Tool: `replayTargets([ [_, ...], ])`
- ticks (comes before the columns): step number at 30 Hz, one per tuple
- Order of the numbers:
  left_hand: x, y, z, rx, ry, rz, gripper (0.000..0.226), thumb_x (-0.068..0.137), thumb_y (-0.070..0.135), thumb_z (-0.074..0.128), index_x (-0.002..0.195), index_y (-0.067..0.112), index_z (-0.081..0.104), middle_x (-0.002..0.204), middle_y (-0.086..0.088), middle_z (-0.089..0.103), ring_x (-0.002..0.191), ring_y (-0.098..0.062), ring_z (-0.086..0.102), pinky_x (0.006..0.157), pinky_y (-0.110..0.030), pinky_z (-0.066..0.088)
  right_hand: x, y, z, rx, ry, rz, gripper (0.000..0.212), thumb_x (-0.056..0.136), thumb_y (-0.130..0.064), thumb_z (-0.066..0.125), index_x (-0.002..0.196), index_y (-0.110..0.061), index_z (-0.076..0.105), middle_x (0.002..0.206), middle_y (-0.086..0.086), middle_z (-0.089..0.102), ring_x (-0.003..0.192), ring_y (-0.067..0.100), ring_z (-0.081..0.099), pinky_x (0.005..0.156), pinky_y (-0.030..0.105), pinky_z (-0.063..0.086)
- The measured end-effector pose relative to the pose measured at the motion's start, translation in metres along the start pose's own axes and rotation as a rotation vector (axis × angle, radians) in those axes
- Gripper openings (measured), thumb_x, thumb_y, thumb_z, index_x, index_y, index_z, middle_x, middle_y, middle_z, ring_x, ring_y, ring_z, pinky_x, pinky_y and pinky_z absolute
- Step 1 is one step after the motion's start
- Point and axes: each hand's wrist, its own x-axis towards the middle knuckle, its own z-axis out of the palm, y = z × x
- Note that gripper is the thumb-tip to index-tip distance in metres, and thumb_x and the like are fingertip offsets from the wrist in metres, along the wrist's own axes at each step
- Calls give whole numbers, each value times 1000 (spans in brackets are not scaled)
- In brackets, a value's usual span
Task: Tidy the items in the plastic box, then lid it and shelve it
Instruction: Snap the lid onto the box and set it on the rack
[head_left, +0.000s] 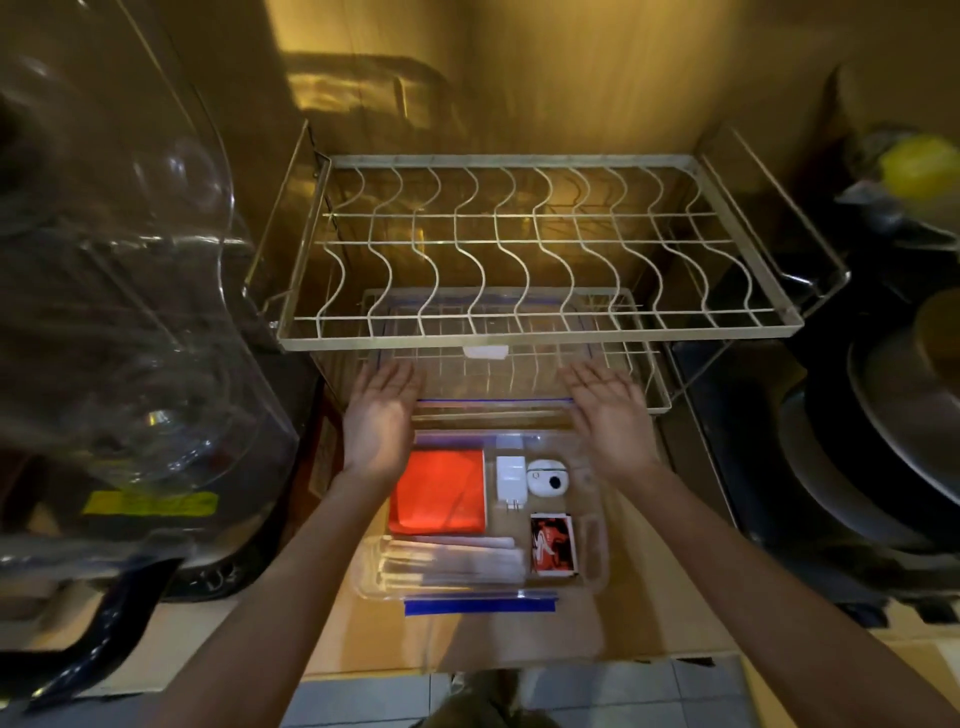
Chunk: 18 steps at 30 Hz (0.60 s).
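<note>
A clear plastic box (595, 551) sits open on the counter in front of the wire rack. Inside lie a flat orange packet (440, 491), a white charger (510, 475), a white earbud case (548, 477), a red card pack (553, 543) and clear-wrapped sticks (457, 564). A blue clip (480, 605) runs along the box's front edge. The clear lid (488, 374), edged in blue, lies on the rack's lower tier. My left hand (382, 415) and my right hand (605, 410) are spread flat, palms showing, at the two front corners of the lid. I cannot tell whether they touch it.
The rack's upper tier (519, 249) of wavy wires overhangs the lid. A large clear water bottle (119, 270) stands at the left. Dark pans and a steel lid (893, 431) fill the right side. Floor tiles show below the counter's front edge.
</note>
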Motion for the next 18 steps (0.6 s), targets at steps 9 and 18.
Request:
replayTargets([
  [9, -68, 31, -64, -197, 346, 135, 18, 63, -6, 63, 74, 8, 69, 75, -10, 73, 73, -29, 68, 80, -28, 40, -61, -2, -57, 352, 220, 33, 32, 80, -9, 65, 112, -10, 61, 118, 5, 62, 121, 23, 49, 105, 40, 39],
  [18, -130, 47, -137, -1193, -40, -158, 31, 71, -2, 71, 96, 15, 68, 97, -12, 71, 88, -17, 69, 79, -28, 57, -99, -6, -98, 1105, 111, 429, 49, 76, -20, 73, 121, -14, 55, 119, 6, 63, 109, 19, 60, 91, 30, 50],
])
